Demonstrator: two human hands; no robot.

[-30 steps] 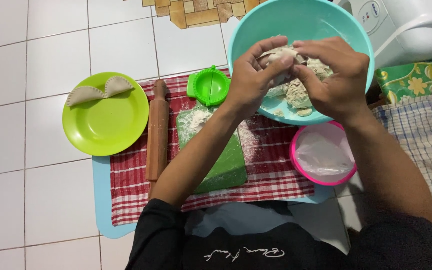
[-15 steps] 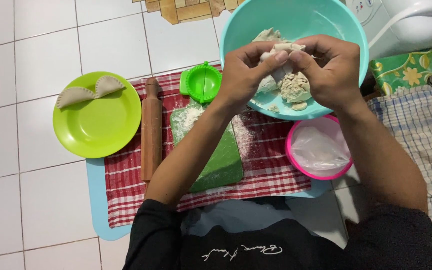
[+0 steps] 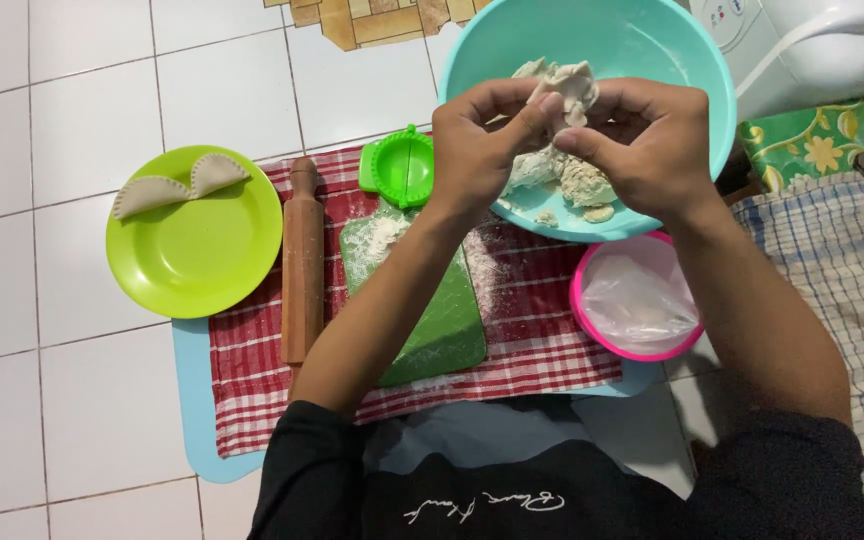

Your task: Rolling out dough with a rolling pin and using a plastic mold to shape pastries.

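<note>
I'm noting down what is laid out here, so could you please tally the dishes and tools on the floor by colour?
Green: 3, the plate, the dumpling press and the cutting board.
Teal: 1, the big bowl.
Pink: 1, the small bowl.
Brown: 1, the rolling pin.
Total: 6

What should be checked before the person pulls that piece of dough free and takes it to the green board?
1. Both hands on the dough: left hand and right hand pinch the dough piece over the teal bowl. Ok.
2. Piece separated from the rest: cannot tell.
3. Green board floured: ok, though the left forearm lies across it.
4. Rolling pin beside the board: ok.
5. Green dumpling press within reach: ok.
6. Room on green plate: ok, two dumplings at its rim.
</note>
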